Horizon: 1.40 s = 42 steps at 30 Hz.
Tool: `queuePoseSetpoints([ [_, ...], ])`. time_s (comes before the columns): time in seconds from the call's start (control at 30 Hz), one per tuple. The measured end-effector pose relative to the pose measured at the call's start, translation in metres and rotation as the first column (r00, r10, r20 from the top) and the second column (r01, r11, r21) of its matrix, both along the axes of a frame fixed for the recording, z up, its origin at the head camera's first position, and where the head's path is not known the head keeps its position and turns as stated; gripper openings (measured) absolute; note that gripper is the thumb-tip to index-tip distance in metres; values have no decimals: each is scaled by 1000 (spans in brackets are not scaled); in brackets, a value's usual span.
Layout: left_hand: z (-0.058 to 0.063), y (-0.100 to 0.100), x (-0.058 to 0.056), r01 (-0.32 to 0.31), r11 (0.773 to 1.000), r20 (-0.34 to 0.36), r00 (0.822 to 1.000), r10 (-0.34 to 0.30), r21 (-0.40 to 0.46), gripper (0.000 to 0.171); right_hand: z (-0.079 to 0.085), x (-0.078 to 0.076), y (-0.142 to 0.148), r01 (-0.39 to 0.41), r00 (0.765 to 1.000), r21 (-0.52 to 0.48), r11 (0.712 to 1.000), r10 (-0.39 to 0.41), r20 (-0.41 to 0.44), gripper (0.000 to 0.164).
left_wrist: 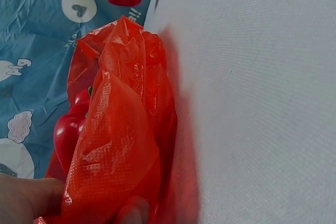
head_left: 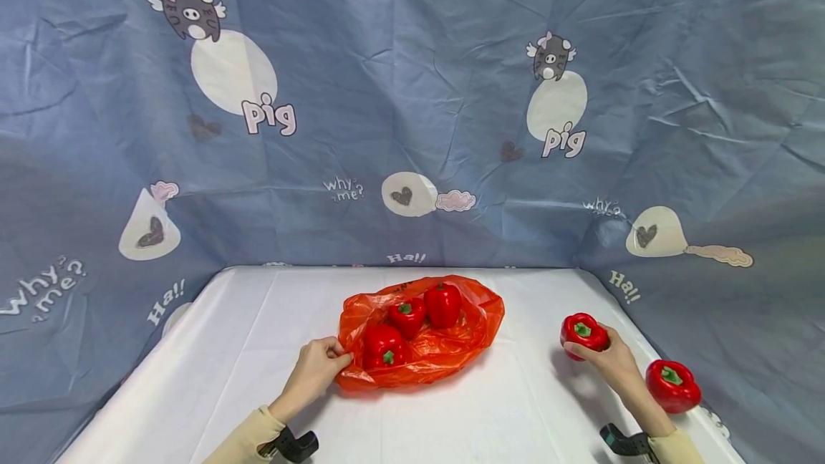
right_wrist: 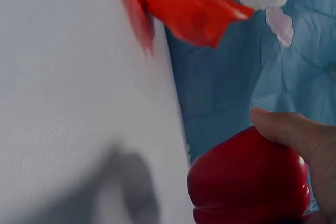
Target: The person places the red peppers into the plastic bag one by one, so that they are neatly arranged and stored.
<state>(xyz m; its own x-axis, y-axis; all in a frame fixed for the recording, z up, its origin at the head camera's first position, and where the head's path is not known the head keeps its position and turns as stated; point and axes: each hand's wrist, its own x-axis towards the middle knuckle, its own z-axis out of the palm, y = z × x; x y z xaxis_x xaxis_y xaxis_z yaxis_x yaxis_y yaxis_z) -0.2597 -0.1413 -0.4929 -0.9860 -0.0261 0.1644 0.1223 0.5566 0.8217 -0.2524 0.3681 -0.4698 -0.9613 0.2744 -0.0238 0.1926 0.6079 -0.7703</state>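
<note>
An orange-red plastic bag [head_left: 445, 371] lies spread open near the middle of the table, with three red bell peppers inside; the nearest bell pepper [head_left: 382, 344] sits at its left. My left hand [head_left: 320, 366] pinches the left edge of the bag between thumb and fingers; the left wrist view shows the thumb [left_wrist: 31, 195] on the film. Over at the right, my right hand [head_left: 609, 356] grips another red bell pepper [head_left: 578, 326], its green stem facing up. In the right wrist view this held pepper [right_wrist: 249, 177] is off the table, its shadow below.
One more red bell pepper [head_left: 672, 385] rests at the table's right edge, beside my right forearm. White cloth covers the table [head_left: 258, 335]. A blue printed curtain [head_left: 399, 92] stands behind it and along both sides.
</note>
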Motion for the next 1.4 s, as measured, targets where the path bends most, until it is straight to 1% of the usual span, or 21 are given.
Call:
queuePoseSetpoints([
  [0.2,0,0,0,-3,1000,4,1000,3,3,17,10,4,-20,-65,997,5,998,65,-50,92],
  [0.47,1,1,0,-5,1000,1,1000,5,2,16,26,5,-50,-125,990,7,992,125,-71,89],
  [0.63,1,1,1,-9,1000,3,1000,9,-8,17,33,4,-66,-180,978,-4,984,178,-112,87],
  [0.83,2,2,3,-3,1000,-17,1000,3,-8,16,39,0,-84,-241,961,-41,970,232,-150,85],
  [1.03,1,1,2,-5,1000,-5,1000,5,-9,17,39,-5,-107,-314,939,-93,945,296,-173,81],
  [1.2,1,1,2,-2,1000,-10,1000,2,-6,16,30,-10,-127,-383,914,-138,913,354,-196,77],
  [1.3,2,2,3,-2,1000,-13,1000,2,-5,16,25,-13,-138,-417,900,-141,898,387,-200,76],
  [1.4,2,1,2,-2,1000,-14,1000,2,-6,16,23,-17,-150,-435,891,-125,892,406,-202,77],
])
